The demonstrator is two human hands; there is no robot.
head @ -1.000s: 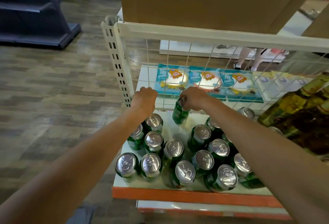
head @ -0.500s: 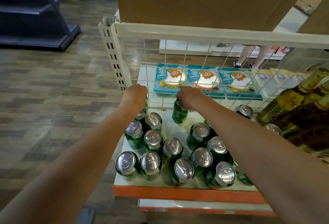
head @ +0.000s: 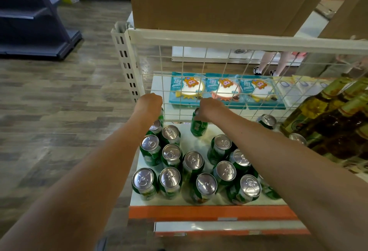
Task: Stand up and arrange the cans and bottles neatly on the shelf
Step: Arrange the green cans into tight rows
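My right hand [head: 209, 109] clamps the rim of a green aluminium drink can [head: 199, 127] at the rear of the white, orange-edged shelf [head: 209, 213]; my left hand [head: 149, 105] curls over a second green can [head: 161, 114] in the back-left corner. Light, slick, dentable: I'd hold near the rim. The left hand has reached deeper than before.

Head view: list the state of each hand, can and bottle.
Left hand: grips the corner can, mostly hidden.
Right hand: grips the back can by its top; can upright.
Other cans: upright, loosely grouped.
Bottles: capped, packed together.
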